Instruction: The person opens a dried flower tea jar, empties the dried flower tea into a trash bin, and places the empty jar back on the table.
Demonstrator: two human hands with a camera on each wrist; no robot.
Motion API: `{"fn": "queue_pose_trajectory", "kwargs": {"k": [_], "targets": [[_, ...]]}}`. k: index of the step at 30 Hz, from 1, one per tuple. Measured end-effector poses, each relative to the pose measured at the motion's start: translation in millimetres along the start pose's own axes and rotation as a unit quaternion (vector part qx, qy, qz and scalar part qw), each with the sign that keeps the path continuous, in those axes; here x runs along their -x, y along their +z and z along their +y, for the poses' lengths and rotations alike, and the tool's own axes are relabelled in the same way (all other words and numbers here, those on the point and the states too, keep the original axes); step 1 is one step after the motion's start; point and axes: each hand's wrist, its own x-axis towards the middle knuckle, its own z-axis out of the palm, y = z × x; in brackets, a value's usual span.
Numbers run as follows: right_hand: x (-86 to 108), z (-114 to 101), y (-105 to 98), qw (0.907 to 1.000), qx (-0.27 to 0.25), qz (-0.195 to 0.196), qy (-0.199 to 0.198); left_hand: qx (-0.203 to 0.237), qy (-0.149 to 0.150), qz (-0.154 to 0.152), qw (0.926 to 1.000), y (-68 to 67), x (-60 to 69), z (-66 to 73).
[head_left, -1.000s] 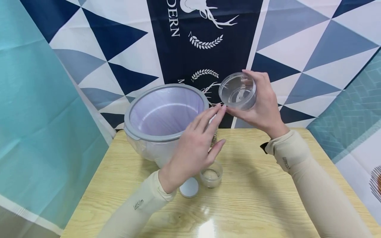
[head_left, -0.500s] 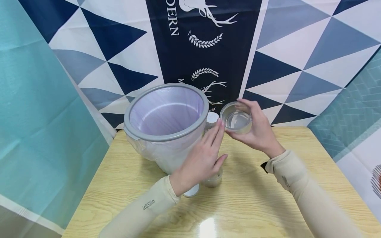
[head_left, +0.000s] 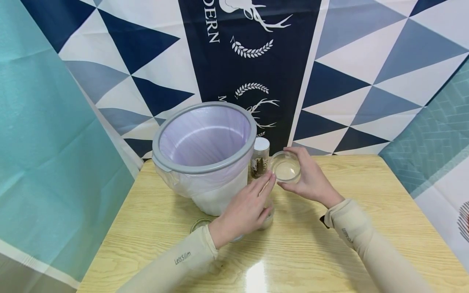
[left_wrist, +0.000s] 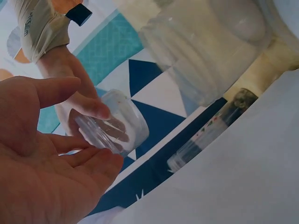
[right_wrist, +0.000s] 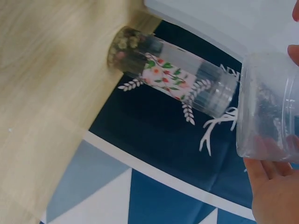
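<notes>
My right hand point(head_left: 311, 179) grips a clear, wide plastic jar point(head_left: 286, 166) by its side, thumb below and fingers above. The jar is lidless and tilted, its mouth facing toward me. My left hand point(head_left: 243, 211) has its fingers straight, their tips at the jar's rim; in the left wrist view they touch the jar point(left_wrist: 124, 121). Just behind stands a slim jar with a white lid point(head_left: 261, 156). The right wrist view shows flowered paper and dried buds in that slim jar point(right_wrist: 170, 74). A second low clear container point(head_left: 269, 219) is partly hidden behind my left hand.
A bin with a grey rim point(head_left: 203, 167) and a purple-tinted liner stands at the left rear of the wooden table point(head_left: 311, 244). A round clear item point(head_left: 200, 224) is partly covered by my left forearm. Patterned cloth point(head_left: 253, 73) hangs behind the table.
My right hand has lowered the clear jar from in front of the cloth to near the tabletop, beside the slim jar. My left hand has moved down with it, fingers still straight.
</notes>
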Motion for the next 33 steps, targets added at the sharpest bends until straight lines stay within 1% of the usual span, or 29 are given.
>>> {"fn": "queue_pose_trajectory", "kwargs": {"k": [4, 7, 9, 16, 20, 22, 25, 29, 33], "targets": [[6.3, 4, 7, 0.9999, 0.001, -0.014, 0.001, -0.028, 0.005, -0.002, 0.9996, 6.2, 4.4, 1.5], [11.6, 8, 11, 0.9993, -0.003, -0.037, 0.005, -0.051, 0.015, -0.004, 0.9986, 10.2, 6.5, 2.1], [14.9, 11, 14, 0.9984, -0.007, -0.056, 0.010, -0.068, 0.020, -0.012, 0.9974, 12.8, 7.8, 2.7], [21.3, 19, 27, 0.9940, -0.021, -0.105, 0.024, -0.083, 0.020, -0.066, 0.9942, 19.9, 11.3, 6.2], [23.2, 22, 32, 0.9911, -0.009, -0.130, 0.028, -0.087, 0.020, -0.091, 0.9918, 25.0, 12.5, 8.5], [23.6, 23, 33, 0.9901, 0.001, -0.138, 0.027, -0.084, 0.019, -0.103, 0.9910, 27.1, 12.8, 9.0], [24.0, 25, 35, 0.9890, 0.013, -0.146, 0.023, -0.075, 0.020, -0.109, 0.9911, 29.2, 12.0, 8.0], [25.2, 28, 37, 0.9864, 0.003, -0.162, 0.028, -0.041, 0.017, -0.116, 0.9923, 29.8, 8.4, 4.1], [27.8, 33, 39, 0.9833, 0.002, -0.179, 0.031, -0.014, 0.013, -0.130, 0.9914, 32.1, 5.0, 0.0]]}}
